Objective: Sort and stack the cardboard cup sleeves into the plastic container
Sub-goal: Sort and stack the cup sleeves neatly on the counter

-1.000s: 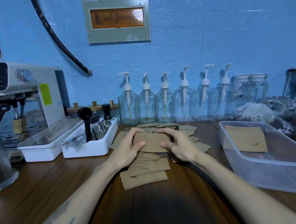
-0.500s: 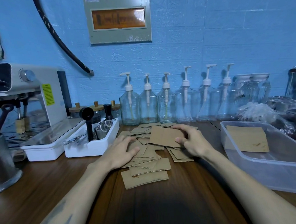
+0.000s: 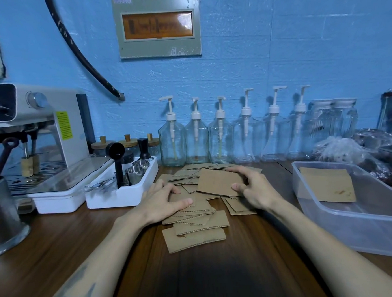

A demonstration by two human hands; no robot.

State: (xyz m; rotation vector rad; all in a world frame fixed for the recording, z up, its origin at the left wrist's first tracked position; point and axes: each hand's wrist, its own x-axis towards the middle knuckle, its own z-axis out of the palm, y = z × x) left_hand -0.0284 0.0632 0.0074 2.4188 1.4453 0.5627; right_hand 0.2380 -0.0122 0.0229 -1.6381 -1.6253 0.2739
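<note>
We hold one sleeve point(image 3: 219, 181) in our right hand point(image 3: 254, 190), thumb under its near edge and fingers point(image 3: 235, 170) curled over the far edge, lifted a little above the pile point(image 3: 194, 215). Our left hand point(image 3: 162, 201) rests flat on the pile with fingers relaxed, gripping nothing.

By our reckoning the task is barely begun. The container point(image 3: 356, 228) stands to the right on the desk point(image 3: 221, 273), well apart from the pile, and holds what looks like a single sleeve, or a thin stack, lying flat at its far end point(image 3: 328, 186). Many sleeves are still fanned loosely on the desk in front of the pump bottles point(image 3: 221, 135), so most of the sorting and stacking is left.

As for writing, the yellow sticker point(image 3: 64, 125) on the coffee machine and the small label atop the wall panel point(image 3: 157, 24) both carry print, but it is too small for us to read.
</note>
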